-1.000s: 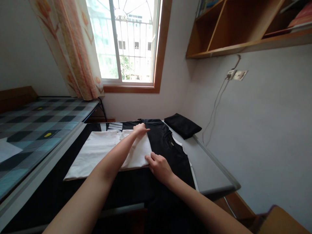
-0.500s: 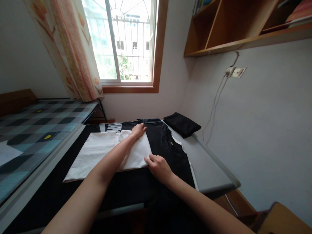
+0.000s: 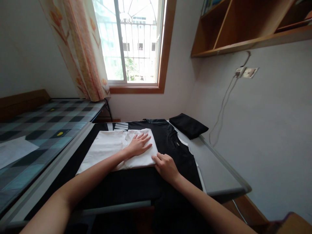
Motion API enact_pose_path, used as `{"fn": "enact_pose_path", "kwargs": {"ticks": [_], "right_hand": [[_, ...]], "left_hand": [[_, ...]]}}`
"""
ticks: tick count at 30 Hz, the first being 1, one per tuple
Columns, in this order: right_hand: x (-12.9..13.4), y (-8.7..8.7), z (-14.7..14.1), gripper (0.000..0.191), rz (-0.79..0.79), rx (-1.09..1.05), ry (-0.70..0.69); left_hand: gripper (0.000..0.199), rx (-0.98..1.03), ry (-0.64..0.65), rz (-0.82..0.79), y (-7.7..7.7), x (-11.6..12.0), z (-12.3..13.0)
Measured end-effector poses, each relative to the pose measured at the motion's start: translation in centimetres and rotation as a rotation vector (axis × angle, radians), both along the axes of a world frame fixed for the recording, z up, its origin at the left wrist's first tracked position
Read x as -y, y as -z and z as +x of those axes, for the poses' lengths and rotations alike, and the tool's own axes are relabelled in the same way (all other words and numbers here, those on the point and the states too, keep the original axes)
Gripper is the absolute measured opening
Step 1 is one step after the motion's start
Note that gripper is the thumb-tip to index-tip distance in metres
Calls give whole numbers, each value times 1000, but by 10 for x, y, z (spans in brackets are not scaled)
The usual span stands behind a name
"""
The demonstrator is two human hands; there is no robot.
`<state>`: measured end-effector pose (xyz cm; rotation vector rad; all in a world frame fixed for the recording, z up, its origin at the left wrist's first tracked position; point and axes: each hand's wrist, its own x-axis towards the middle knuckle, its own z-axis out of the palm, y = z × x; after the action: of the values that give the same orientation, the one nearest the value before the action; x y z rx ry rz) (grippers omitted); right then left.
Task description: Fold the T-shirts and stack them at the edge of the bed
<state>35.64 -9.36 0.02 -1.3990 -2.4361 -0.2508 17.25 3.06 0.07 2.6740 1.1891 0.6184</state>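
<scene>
A white folded cloth garment (image 3: 107,141) lies on top of a black T-shirt (image 3: 168,143) spread over the table. My left hand (image 3: 139,144) rests flat on the right part of the white garment, fingers stretched out. At the garment's near right corner, my right hand (image 3: 167,166) pinches the white fabric between thumb and fingers. The black shirt's neckline points to the right, and a white print shows at its far left edge.
A folded black cloth (image 3: 188,126) sits on the far right of the grey table (image 3: 219,172). To the left is a bed with a checked cover (image 3: 73,117) and a paper sheet (image 3: 17,151). A wooden shelf (image 3: 229,45) hangs at the upper right, above a wall socket (image 3: 250,72).
My left hand has let go of the far right corner and come nearer, now spread flat on the white garment. My right hand keeps its grip. The view has turned slightly left.
</scene>
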Motion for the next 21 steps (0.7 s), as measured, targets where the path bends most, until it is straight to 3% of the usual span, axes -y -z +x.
{"fn": "enact_pose_path", "kwargs": {"ticks": [11,15,18,21], "right_hand": [[0,1,2,20,-45,5,2],[-1,1,2,23,-67,0,6],[-2,1,2,22,-85,-11,13],[-3,2,2,23,-90,-33,17]], "left_hand": [[52,0,25,-32,1,-3,-1],[42,95,37,10,-8,5,-21],[30,48,-114,71,-24,17,-53],[21,-86,-362,-3,-39,29,-87]]}}
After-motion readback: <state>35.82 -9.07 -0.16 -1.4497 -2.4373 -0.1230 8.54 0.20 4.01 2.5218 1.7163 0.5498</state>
